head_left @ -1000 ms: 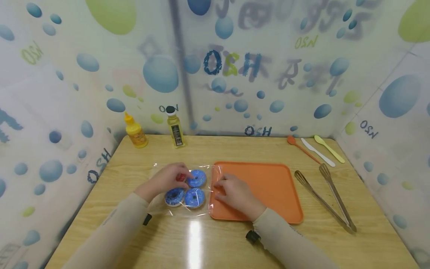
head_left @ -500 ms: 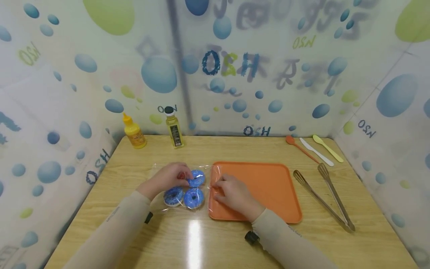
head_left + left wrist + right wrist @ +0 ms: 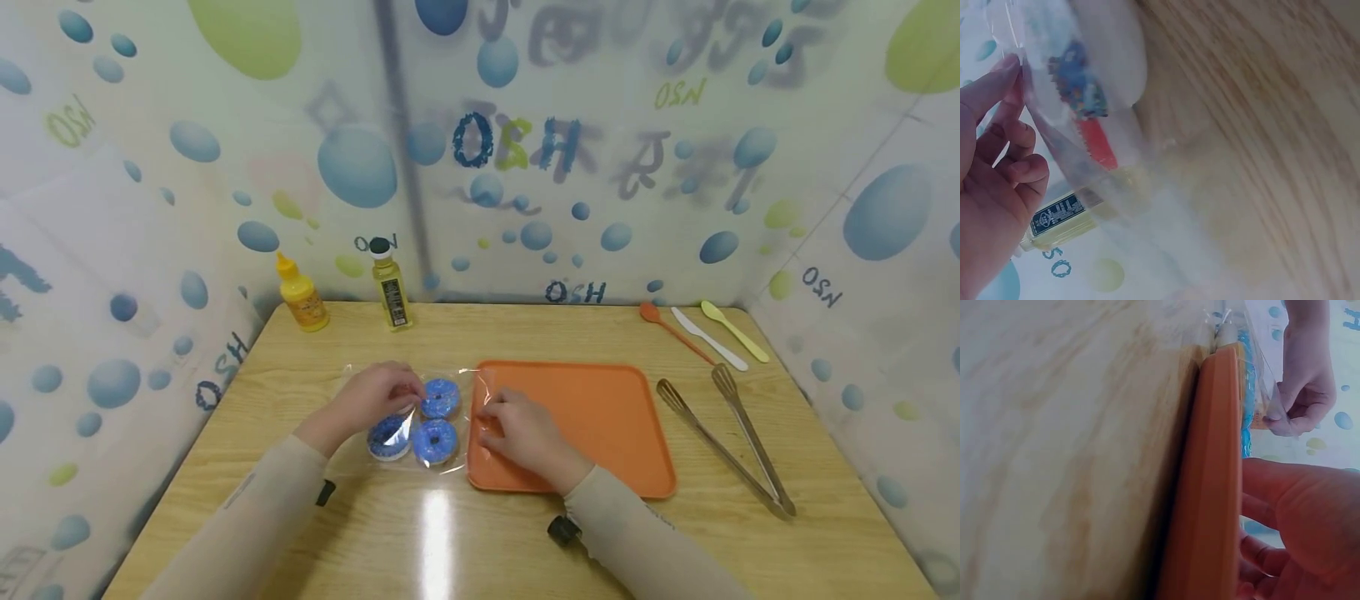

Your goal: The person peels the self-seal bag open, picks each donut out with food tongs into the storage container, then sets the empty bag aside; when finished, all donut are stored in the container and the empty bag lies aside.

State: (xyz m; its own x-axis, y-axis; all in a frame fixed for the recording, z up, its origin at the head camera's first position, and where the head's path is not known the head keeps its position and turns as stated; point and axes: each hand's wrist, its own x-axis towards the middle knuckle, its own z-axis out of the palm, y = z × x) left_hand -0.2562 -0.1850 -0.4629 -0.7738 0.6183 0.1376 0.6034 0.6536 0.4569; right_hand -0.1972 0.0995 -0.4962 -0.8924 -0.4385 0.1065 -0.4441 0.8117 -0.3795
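Observation:
A clear plastic bag [image 3: 450, 470] lies on the table with doughnuts inside, its right end overlapping the orange tray [image 3: 592, 417]. Two light blue doughnuts [image 3: 435, 442] and a darker blue one [image 3: 387, 437] show through the film. Something red [image 3: 1097, 144] is visible through it in the left wrist view, but the left hand hides it from the head view. My left hand [image 3: 378, 396] pinches the raised upper film between thumb and index finger. My right hand [image 3: 525, 433] rests fingertips down at the tray's left side, by the bag's end, thumb and index apart.
At the back left stand a yellow squeeze bottle [image 3: 303, 296] and an oil bottle [image 3: 392, 287]. Metal tongs [image 3: 738, 450] lie right of the tray. Behind them are an orange spoon [image 3: 675, 329], a white knife [image 3: 708, 339] and a yellow-green spoon [image 3: 735, 332]. Patterned walls enclose the table.
My left hand's thumb and fingers have come together on the film, and the red doughnut has gone out of sight behind them. The right hand has stayed in place.

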